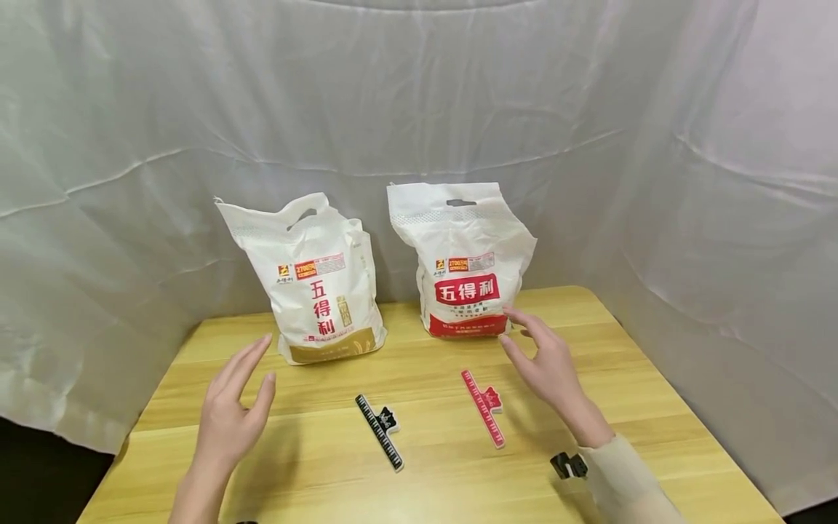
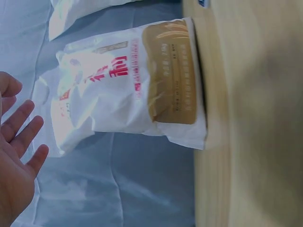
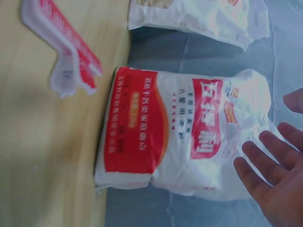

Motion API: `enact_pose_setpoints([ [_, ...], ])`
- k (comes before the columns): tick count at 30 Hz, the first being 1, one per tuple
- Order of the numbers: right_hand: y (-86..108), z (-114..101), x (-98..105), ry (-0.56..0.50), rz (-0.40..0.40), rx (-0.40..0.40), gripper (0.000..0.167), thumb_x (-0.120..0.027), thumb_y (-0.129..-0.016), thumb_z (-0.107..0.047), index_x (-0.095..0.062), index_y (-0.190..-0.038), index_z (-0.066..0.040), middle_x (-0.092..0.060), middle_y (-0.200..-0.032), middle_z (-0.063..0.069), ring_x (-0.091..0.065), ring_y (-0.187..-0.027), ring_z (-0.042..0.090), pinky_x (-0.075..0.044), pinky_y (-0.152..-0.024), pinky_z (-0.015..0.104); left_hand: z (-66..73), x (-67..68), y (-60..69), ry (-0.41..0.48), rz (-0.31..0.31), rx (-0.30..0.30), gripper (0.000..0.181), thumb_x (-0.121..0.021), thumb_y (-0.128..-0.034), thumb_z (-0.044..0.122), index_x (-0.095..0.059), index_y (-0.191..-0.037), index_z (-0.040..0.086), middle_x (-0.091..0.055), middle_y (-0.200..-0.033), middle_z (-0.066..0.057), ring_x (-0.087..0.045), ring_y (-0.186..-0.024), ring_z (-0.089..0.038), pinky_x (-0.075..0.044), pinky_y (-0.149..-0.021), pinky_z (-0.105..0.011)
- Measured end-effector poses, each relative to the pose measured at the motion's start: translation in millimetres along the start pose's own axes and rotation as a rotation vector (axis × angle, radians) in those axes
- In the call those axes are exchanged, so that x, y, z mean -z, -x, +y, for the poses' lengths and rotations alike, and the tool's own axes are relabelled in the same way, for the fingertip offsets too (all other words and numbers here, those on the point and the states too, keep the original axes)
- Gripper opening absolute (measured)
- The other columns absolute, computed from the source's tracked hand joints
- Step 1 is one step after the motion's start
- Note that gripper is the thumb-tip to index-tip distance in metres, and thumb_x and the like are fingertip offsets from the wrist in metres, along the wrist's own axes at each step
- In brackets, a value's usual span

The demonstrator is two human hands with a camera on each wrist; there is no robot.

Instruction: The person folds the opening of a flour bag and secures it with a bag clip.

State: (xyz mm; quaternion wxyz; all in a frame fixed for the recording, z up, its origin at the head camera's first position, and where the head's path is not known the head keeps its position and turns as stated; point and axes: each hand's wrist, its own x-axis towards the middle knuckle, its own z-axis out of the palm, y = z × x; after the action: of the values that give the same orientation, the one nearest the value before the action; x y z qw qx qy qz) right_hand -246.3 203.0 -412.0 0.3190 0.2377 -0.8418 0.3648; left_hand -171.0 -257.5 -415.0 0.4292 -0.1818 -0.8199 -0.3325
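Two white flour bags stand upright at the back of the table, each with a handle slot at its top. The left flour bag (image 1: 327, 291) has a gold base band; the right flour bag (image 1: 468, 269) has red panels. In front lie a black clip (image 1: 380, 431) with piano-key markings and a red clip (image 1: 484, 409) of the same shape. My left hand (image 1: 232, 407) hovers in front of the gold-banded bag, fingers extended and holding nothing. Near the red-panelled bag, my right hand (image 1: 546, 360) is raised beside the red clip, fingers spread and likewise holding nothing.
Grey-white curtain (image 1: 419, 94) hangs behind and at both sides of the wooden table (image 1: 432, 480). A black wrist device (image 1: 568, 466) shows by the right sleeve (image 1: 625, 477).
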Motion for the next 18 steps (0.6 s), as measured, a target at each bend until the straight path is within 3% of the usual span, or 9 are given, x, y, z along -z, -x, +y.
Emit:
enact_pose_setpoints([
  [2,-5.8,-2.2,-2.1,-0.010,-0.006,0.006,0.048,-0.076,-0.093,-0.006,-0.062,-0.139,-0.003,-0.065,-0.141,0.011,-0.065,-0.122,0.031,-0.055,-0.097,0.039,-0.6,-1.7,-6.5,0.000,0.014,-0.036,0.056,-0.069,-0.0852,-0.004,-0.064,-0.141,0.005,-0.065,-0.139,-0.017,-0.053,-0.134,-0.009,-0.032,-0.115,-0.022],
  [7,-20.1,-7.4,-8.9,-0.041,-0.011,0.054,0.048,-0.077,-0.092,-0.004,-0.063,-0.137,0.000,-0.065,-0.140,0.014,-0.067,-0.119,0.031,-0.052,-0.097,0.026,-2.4,-5.3,-22.1,-0.014,0.019,-0.103,0.056,-0.070,-0.0836,0.000,-0.065,-0.139,0.004,-0.066,-0.138,-0.015,-0.061,-0.128,-0.023,-0.034,-0.113,-0.025],
  [14,-42.3,-17.2,-19.5,-0.065,-0.042,0.071,0.049,-0.076,-0.093,-0.007,-0.061,-0.139,-0.002,-0.065,-0.141,0.014,-0.065,-0.122,0.034,-0.054,-0.098,0.052,0.4,-7.4,-45.2,-0.042,-0.025,-0.128,0.054,-0.069,-0.0875,0.001,-0.064,-0.141,0.006,-0.066,-0.138,-0.013,-0.064,-0.118,-0.039,-0.045,-0.100,-0.050],
  [18,-55.2,-22.0,-25.9,-0.074,-0.054,0.078,0.050,-0.075,-0.094,-0.008,-0.061,-0.141,-0.004,-0.063,-0.144,0.014,-0.062,-0.128,0.034,-0.050,-0.105,0.052,-1.0,-8.3,-55.5,-0.069,-0.060,-0.130,0.051,-0.066,-0.0911,0.006,-0.063,-0.142,0.007,-0.065,-0.139,-0.015,-0.063,-0.120,-0.039,-0.045,-0.098,-0.058],
])
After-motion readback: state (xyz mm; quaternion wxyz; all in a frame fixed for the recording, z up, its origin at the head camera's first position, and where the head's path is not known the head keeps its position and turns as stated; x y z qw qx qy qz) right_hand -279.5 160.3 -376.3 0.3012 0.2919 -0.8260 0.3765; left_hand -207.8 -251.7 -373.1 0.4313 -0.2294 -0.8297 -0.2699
